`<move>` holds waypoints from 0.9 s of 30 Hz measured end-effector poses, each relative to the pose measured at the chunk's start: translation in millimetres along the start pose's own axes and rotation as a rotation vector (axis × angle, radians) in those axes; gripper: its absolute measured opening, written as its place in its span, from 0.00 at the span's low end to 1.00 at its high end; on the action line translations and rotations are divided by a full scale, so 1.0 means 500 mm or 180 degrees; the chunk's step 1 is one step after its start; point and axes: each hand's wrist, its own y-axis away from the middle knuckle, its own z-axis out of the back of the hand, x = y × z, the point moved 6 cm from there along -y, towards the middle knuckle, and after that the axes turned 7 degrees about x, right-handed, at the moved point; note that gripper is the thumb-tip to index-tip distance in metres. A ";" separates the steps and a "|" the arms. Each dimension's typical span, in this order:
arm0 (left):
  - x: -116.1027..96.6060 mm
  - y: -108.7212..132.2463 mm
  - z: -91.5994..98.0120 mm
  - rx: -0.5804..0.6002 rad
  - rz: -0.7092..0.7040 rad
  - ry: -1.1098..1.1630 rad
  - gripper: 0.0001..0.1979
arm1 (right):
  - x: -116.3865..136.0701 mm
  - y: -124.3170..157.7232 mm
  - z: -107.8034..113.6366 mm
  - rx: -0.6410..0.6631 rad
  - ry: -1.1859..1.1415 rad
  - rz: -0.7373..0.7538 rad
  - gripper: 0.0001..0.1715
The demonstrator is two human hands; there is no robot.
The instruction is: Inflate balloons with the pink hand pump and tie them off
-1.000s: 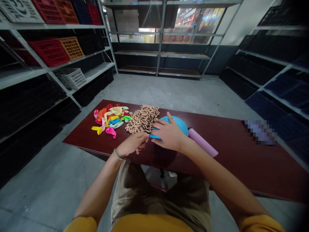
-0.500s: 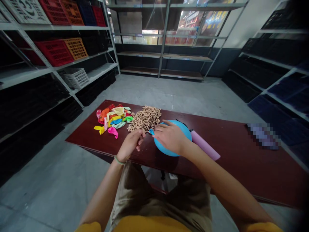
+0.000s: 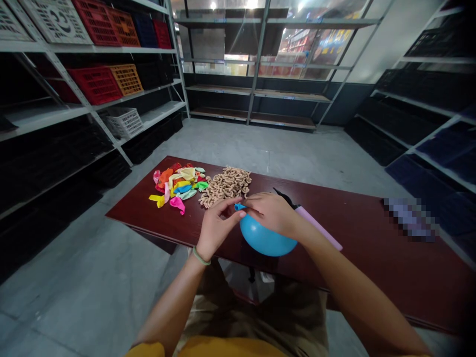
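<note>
A blue inflated balloon [image 3: 267, 240] rests over the table's near edge, its neck toward the left. My left hand [image 3: 219, 223] is closed at the neck, thumb and fingers at the rolled lip. My right hand [image 3: 273, 210] lies over the top of the balloon, with its fingers bent round the neck from the other side. Behind my hands is a heap of small tan curved pieces [image 3: 226, 186]. Left of it lies a pile of limp balloons [image 3: 180, 181] in many colours. A pink cylinder with a black end, perhaps a hand pump [image 3: 318, 228], lies right of the balloon.
The dark red table [image 3: 372, 253] stretches to the right, where a blurred-out object [image 3: 409, 218] lies. Metal shelves with red crates [image 3: 98, 84] stand on the left, more shelving [image 3: 256, 89] at the back, and dark crates on the right.
My left hand has moved up and right to the balloon's neck. My right hand's fingers have gone from lying flat on the balloon to gripping by the neck. The view has tilted slightly.
</note>
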 end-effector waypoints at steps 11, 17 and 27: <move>-0.013 0.035 0.029 0.0178 0.0525 0.0318 0.09 | 0.056 0.021 0.004 0.0185 -0.0112 0.0336 0.18; -0.042 0.028 0.048 0.0586 0.0753 0.0752 0.08 | 0.073 0.019 0.012 0.0540 -0.1225 0.0308 0.17; -0.025 0.045 0.073 0.0812 0.0997 0.1355 0.11 | 0.092 0.024 -0.019 0.1541 -0.3621 0.0434 0.18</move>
